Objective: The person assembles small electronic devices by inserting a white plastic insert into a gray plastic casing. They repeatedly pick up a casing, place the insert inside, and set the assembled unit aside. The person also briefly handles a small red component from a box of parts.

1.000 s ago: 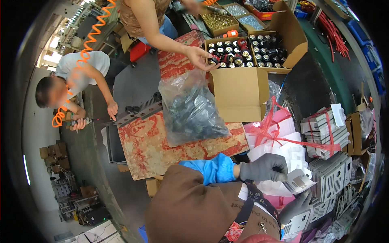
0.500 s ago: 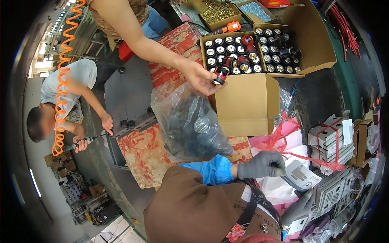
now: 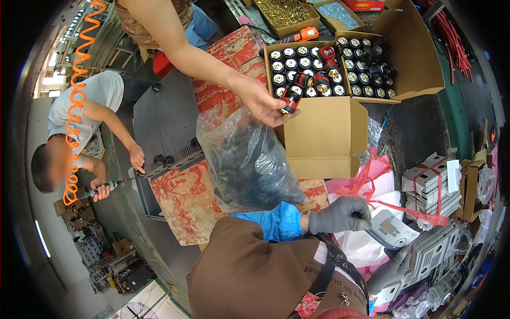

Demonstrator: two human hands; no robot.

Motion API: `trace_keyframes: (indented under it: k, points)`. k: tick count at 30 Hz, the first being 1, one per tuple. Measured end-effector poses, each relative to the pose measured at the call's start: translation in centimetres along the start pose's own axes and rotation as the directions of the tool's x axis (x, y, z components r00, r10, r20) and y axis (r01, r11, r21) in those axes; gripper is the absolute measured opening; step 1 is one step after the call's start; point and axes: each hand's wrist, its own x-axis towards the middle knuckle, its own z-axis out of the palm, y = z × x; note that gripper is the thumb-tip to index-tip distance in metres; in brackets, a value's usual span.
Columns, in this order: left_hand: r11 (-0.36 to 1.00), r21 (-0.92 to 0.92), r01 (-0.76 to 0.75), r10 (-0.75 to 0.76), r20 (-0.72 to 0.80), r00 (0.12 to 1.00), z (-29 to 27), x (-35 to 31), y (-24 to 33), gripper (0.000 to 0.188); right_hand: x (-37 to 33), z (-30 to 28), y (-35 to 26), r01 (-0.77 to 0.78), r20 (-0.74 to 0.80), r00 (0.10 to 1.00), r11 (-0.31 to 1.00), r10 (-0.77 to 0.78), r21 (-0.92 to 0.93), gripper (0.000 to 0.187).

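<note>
My right hand (image 3: pixel 388 272), in a grey glove, holds the lower edge of a silver-grey and white label (image 3: pixel 392 228). The label is slightly curved and has a darker square and a round mark. My left hand (image 3: pixel 340 215), also gloved, has its fingers closed at the label's left corner. Whether anything is pinched in those fingers I cannot make out. Below both hands lie pink and white sheets (image 3: pixel 364 247), with red plastic strapping (image 3: pixel 366 178) across them. Beside my right hand is a stack of grey slotted metal panels (image 3: pixel 433 252).
A co-worker's bare hand (image 3: pixel 268 106) holds a red-and-black fitting (image 3: pixel 290 100) over an open carton (image 3: pixel 319 125) of black parts. A filled clear plastic bag (image 3: pixel 249 165) lies on the worn red board (image 3: pixel 183 196). Another person (image 3: pixel 87 106) works a screwdriver tool (image 3: pixel 110 186) at left.
The view has shifted slightly. My hands and the label stay almost in place, with the label tipped a little lower. The co-worker still holds the fitting.
</note>
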Motion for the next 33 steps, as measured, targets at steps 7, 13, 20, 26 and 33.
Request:
trace_keyframes:
  k: [7, 13, 20, 26, 33]
  points:
    - [0.999, -0.016, 0.035, -0.035, -0.006, 0.999, -0.3, 0.1, 0.1, 0.019, -0.2, 0.1, 0.2, -0.036, 0.007, 0.999, 0.999, 0.036, 0.023, 0.052]
    - [0.999, -0.044, 0.018, -0.019, -0.037, 0.999, -0.1, -0.3, -0.1, 0.019, -0.5, 0.1, 0.1, 0.005, -0.024, 1.000, 1.000, -0.005, 0.006, 0.053]
    - [0.999, -0.047, -0.019, 0.017, -0.041, 0.999, 1.4, -1.0, 0.0, 0.016, -1.7, -1.8, -0.3, 0.099, -0.125, 0.986, 0.988, -0.114, -0.120, 0.044]
    - [0.995, 0.093, -0.022, 0.023, -0.011, 1.000, 4.6, -2.0, 0.4, 0.015, -3.2, -6.1, 2.7, 0.266, -0.020, 0.963, 0.940, -0.268, 0.215, 0.027]
    - [0.991, 0.128, -0.047, 0.039, 0.066, 0.997, 13.1, -2.6, -0.2, 0.016, -7.0, -11.9, 10.5, 0.421, -0.169, 0.899, 0.903, -0.403, 0.088, 0.019]
